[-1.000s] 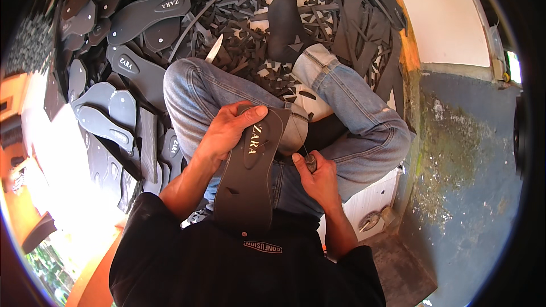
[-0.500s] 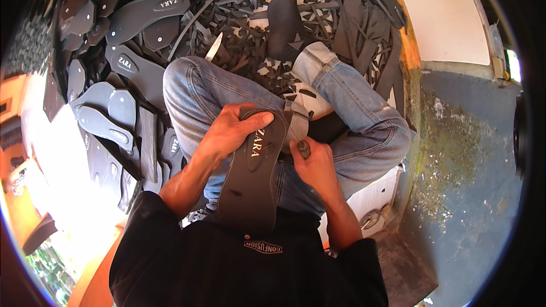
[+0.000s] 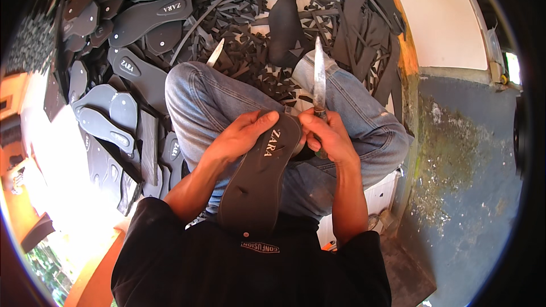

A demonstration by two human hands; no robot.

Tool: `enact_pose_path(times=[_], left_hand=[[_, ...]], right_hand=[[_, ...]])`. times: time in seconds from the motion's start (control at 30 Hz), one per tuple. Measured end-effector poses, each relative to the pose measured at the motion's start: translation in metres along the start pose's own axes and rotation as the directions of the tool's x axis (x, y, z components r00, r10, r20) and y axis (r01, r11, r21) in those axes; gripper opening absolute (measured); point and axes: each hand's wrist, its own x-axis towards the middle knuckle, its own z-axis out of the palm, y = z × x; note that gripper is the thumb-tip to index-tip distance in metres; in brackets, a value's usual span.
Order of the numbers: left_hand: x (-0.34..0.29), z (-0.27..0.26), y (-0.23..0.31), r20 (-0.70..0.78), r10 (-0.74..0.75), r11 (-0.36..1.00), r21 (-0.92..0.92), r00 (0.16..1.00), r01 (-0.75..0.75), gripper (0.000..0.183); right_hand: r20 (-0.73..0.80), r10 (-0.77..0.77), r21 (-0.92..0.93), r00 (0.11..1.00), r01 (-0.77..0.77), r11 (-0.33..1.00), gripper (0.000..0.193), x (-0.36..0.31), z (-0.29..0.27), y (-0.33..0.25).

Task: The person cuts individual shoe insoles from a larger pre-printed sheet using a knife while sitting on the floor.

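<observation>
A black foam shoe sole [image 3: 256,176] with pale lettering lies along my lap, its near end against my shirt. My left hand [image 3: 242,136] grips its far end, thumb pressed on top and fingers underneath. My right hand [image 3: 330,136] is closed around the handle of a knife [image 3: 319,79], whose long pointed blade stands away from me, clear of the sole. The fingertips of that hand are at the sole's right edge by its rounded far end; whether they pinch it is hard to see. A small dark scrap [image 3: 243,191] rests on the sole.
Finished-looking soles [image 3: 151,18] are heaped at the left. Black foam offcuts [image 3: 239,28] cover the floor around my foot. A second pale blade [image 3: 216,52] sticks up beyond my left knee. Larger dark strips [image 3: 355,23] lie at the right, beside a blue-grey wall [image 3: 455,153].
The knife has swung up from the sole's edge and now points away from me. My right hand has turned and shifted slightly right. The sole's far end is trimmed rounder.
</observation>
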Motion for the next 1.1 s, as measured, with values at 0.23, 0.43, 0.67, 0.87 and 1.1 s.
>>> enact_pose_path(times=[0.23,0.43,0.67,0.87,1.1], left_hand=[[0.029,0.005,-0.024,-0.134,0.214,0.942,-0.236,0.968,-0.24,0.031],[0.031,0.053,-0.041,-0.103,0.377,0.866,-0.313,0.92,-0.39,0.024],[0.015,0.069,-0.044,-0.172,0.259,0.89,-0.339,0.95,-0.304,0.024],[0.016,0.071,-0.057,-0.082,0.255,0.884,-0.385,0.963,-0.267,0.021],[0.009,0.061,-0.065,-0.085,0.232,0.901,-0.356,0.969,-0.247,0.023]], right_hand=[[-0.476,-0.266,0.124,0.838,0.364,0.923,0.019,-0.024,0.003,-0.012],[-0.444,-0.403,-0.043,0.8,0.43,0.902,0.016,-0.042,0.038,0.016],[-0.501,-0.409,-0.671,0.762,-0.044,0.74,0.038,-0.091,-0.009,0.051],[-0.513,-0.398,-0.729,0.76,-0.142,0.67,0.038,-0.107,-0.005,0.064],[-0.505,-0.336,-0.743,0.795,-0.203,0.638,0.031,-0.107,-0.002,0.076]])
